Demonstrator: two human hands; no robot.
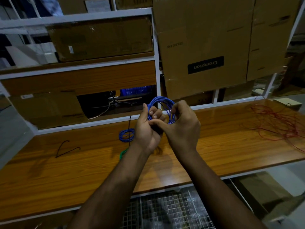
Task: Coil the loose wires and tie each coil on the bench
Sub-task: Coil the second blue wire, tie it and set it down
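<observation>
Both hands hold a coil of blue wire (162,100) upright above the wooden bench (82,162). My left hand (146,128) grips the coil's left side with fingers curled through the loop. My right hand (181,126) grips its right side, thumb and fingers pinching the strands. A second, smaller blue coil (126,135) lies flat on the bench to the left of my left wrist, with a thin black tie (129,123) across it. A bit of green wire (123,153) shows beside my left forearm. Loose red wire (277,123) sprawls on the bench at the right.
A short bent black wire piece (66,148) lies on the bench at the left. Cardboard boxes (206,47) and a white-framed shelf (79,70) stand behind the bench. A wire mesh rack (165,210) sits below the front edge.
</observation>
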